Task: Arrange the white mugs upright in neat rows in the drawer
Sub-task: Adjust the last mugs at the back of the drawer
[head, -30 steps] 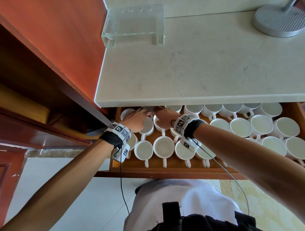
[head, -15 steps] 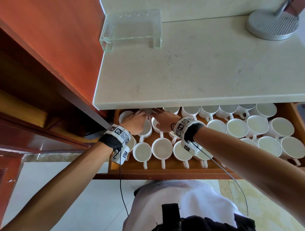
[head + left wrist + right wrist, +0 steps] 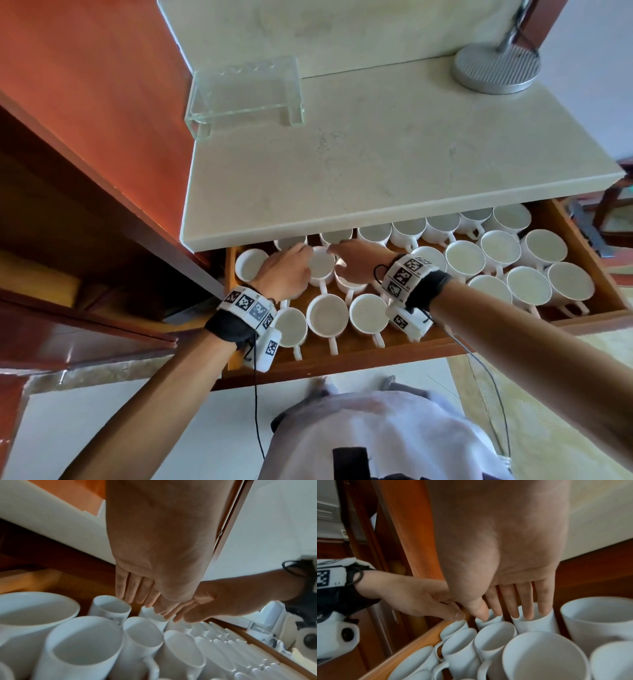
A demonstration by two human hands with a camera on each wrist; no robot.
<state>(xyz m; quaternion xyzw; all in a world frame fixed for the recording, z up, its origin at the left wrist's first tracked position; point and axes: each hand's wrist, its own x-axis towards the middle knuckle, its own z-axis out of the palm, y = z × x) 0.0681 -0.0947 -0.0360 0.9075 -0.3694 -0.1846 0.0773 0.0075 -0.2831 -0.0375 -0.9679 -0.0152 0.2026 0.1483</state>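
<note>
Many white mugs stand upright in the open wooden drawer [image 3: 342, 356], handles toward me. Both hands reach to the back left, under the counter edge. My left hand [image 3: 287, 267] lies with straight fingers [image 3: 135, 592] whose tips touch the rim of a back-row mug [image 3: 109, 607]. My right hand [image 3: 349, 257] also has straight fingers [image 3: 527, 601], resting on the rims of two back-row mugs [image 3: 537, 626] [image 3: 488, 622]. One mug [image 3: 321, 263] shows between the two hands. Neither hand holds a mug.
The marble counter [image 3: 376, 164] overhangs the back row of mugs. On it stand a clear acrylic stand [image 3: 246, 92] and a metal lamp base [image 3: 496, 68]. A red wooden cabinet side [image 3: 102, 102] is on the left. More mugs [image 3: 527, 284] fill the drawer's right half.
Both hands stay at the back-left mugs, fingers under the counter edge. The head view has tilted and swung. No mug has visibly been lifted.
</note>
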